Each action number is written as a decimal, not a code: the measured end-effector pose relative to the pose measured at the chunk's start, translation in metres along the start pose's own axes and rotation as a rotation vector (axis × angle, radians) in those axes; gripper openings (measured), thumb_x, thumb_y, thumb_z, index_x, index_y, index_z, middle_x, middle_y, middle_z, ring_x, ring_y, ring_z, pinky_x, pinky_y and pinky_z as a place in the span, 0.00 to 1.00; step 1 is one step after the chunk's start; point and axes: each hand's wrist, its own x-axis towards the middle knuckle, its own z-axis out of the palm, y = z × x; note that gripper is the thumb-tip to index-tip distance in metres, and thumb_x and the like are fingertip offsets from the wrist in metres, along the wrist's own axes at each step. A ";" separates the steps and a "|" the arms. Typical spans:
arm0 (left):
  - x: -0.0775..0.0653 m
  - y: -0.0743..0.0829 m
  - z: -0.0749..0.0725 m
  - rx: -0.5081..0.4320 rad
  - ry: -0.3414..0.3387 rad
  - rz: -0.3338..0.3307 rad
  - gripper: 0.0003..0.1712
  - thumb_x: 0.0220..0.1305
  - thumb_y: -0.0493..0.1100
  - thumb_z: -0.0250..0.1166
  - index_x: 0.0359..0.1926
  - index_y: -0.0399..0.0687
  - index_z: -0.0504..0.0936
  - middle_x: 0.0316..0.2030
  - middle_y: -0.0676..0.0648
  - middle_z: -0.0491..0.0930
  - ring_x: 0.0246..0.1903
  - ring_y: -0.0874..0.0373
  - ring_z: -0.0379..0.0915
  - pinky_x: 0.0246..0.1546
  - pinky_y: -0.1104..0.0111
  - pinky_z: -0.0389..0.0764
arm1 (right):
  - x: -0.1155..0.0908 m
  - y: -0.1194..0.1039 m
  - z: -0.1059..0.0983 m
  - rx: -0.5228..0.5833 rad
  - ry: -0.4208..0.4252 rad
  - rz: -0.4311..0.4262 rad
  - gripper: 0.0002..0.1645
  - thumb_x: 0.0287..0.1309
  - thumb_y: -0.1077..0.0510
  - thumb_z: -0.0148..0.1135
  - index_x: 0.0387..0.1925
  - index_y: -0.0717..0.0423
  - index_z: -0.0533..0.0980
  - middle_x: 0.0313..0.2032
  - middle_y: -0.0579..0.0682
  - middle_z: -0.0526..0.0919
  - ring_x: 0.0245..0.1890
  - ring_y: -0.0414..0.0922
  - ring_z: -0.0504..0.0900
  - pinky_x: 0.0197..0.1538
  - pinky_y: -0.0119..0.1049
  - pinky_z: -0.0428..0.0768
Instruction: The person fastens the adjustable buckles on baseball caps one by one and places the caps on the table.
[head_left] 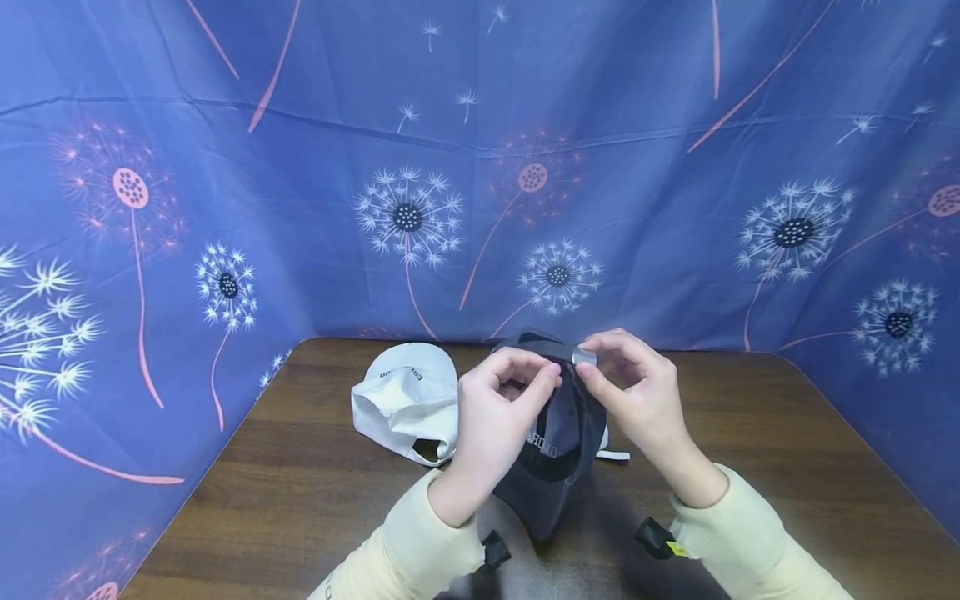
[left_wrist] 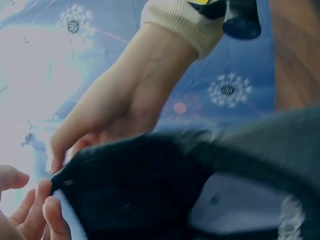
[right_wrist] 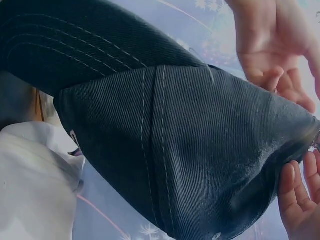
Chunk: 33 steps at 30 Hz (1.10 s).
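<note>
A dark baseball cap (head_left: 551, 417) is held up in front of me over the table, brim hanging down and inside facing me. At its back strap my right hand (head_left: 637, 392) pinches a small silver buckle (head_left: 583, 357) between thumb and index finger. Close beside it, the thumb and index finger of my left hand (head_left: 495, 408) pinch the strap. The right wrist view shows the stitched dark crown (right_wrist: 200, 135) and brim of the cap from outside. In the left wrist view, the dark fabric (left_wrist: 135, 185) covers much of the lower half.
A white cap (head_left: 408, 387) lies on the brown wooden table (head_left: 300, 483), left of the dark cap. A white strap end (head_left: 615, 456) shows behind the dark cap on its right. Blue dandelion-patterned cloth (head_left: 645, 208) hangs behind and along the sides.
</note>
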 end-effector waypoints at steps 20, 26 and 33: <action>0.053 -0.009 -0.037 0.431 -0.343 0.543 0.14 0.53 0.44 0.71 0.42 0.47 0.83 0.38 0.53 0.82 0.42 0.62 0.72 0.47 0.70 0.71 | 0.001 0.001 -0.001 0.020 -0.014 0.031 0.14 0.46 0.75 0.64 0.38 0.67 0.78 0.36 0.44 0.81 0.25 0.37 0.80 0.30 0.24 0.77; 0.057 -0.012 -0.038 0.390 -0.352 0.514 0.12 0.53 0.44 0.72 0.40 0.49 0.85 0.33 0.55 0.83 0.37 0.66 0.73 0.43 0.71 0.71 | 0.004 -0.002 -0.001 0.111 -0.034 0.052 0.13 0.48 0.76 0.63 0.38 0.69 0.77 0.35 0.46 0.81 0.26 0.38 0.80 0.31 0.25 0.78; 0.058 -0.009 -0.038 0.316 -0.349 0.426 0.10 0.54 0.43 0.71 0.38 0.48 0.86 0.31 0.55 0.81 0.34 0.66 0.73 0.38 0.73 0.74 | 0.010 -0.005 -0.003 0.175 -0.088 0.128 0.11 0.52 0.75 0.60 0.39 0.70 0.76 0.35 0.47 0.82 0.27 0.39 0.82 0.31 0.29 0.81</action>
